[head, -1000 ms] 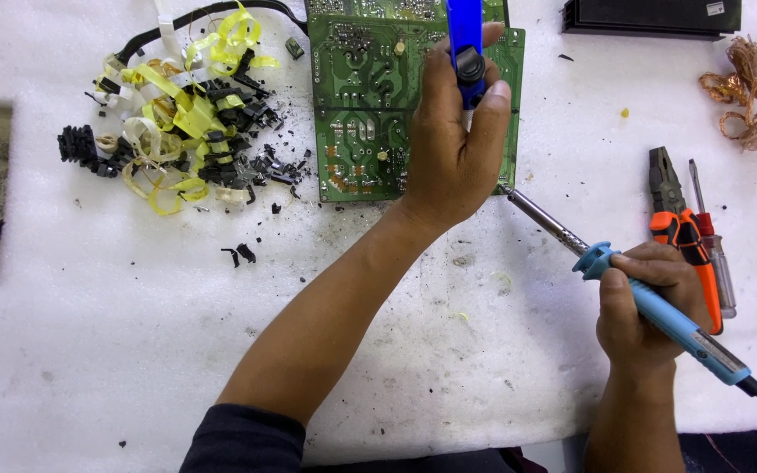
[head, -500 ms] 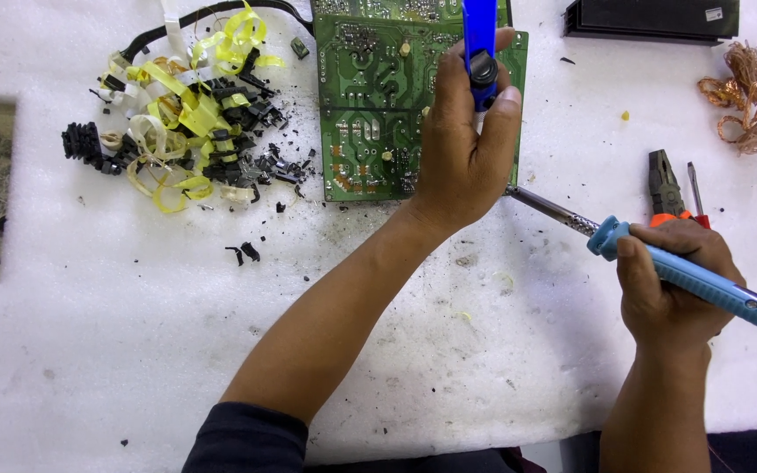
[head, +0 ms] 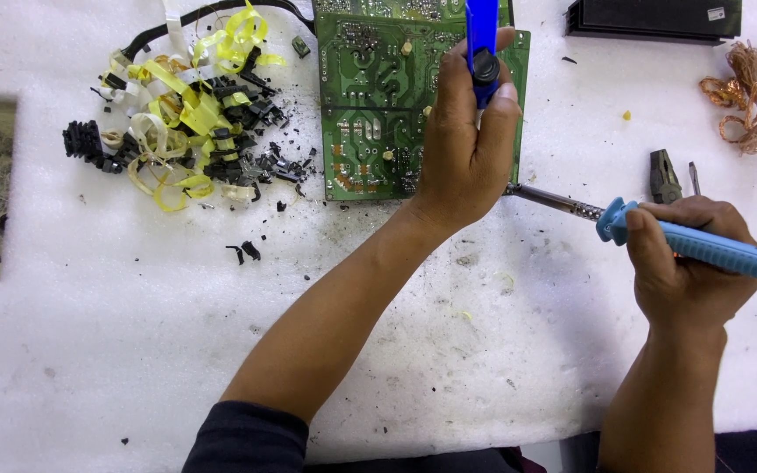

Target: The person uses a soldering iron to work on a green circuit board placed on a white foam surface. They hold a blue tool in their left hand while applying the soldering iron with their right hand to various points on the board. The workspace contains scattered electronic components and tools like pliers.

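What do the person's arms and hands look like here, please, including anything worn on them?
Both hands, left hand and right hand, are bare: no gloves, rings or watch show. The forearms are bare too. A dark sleeve is pushed up past the left elbow; no sleeve shows on the right arm.

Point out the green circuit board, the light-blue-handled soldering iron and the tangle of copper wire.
green circuit board [head: 370, 114]: head view, bare left half.
light-blue-handled soldering iron [head: 720, 252]: head view, handle beside the right hand.
tangle of copper wire [head: 746, 92]: head view, middle of the bundle.
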